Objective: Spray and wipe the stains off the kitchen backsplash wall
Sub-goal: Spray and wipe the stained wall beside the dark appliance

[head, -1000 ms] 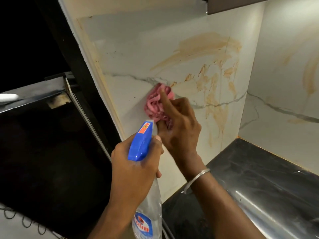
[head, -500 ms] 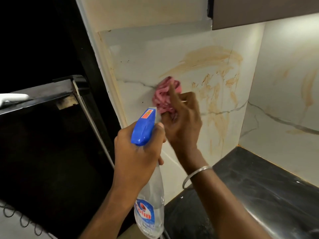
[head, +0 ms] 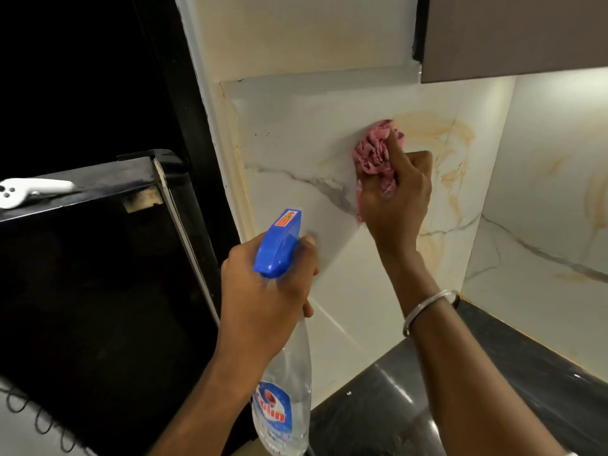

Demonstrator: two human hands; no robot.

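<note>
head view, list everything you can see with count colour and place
spray bottle: 1, clear with blue trigger head, lower centre, held up towards the wall
cloth: 1, pink, bunched against the wall, centre right
backsplash wall: 1, white with grey veins, centre
stains: several, orange-brown, on the wall right of the cloth
countertop: 1, black, lower right
cabinet: 1, grey-brown, top right
appliance: 1, black, left
white object: 1, white, on top of the appliance, far left
bangle: 1, silver, on the right wrist
hands: left hand grips the spray bottle; right hand grips the cloth
</note>
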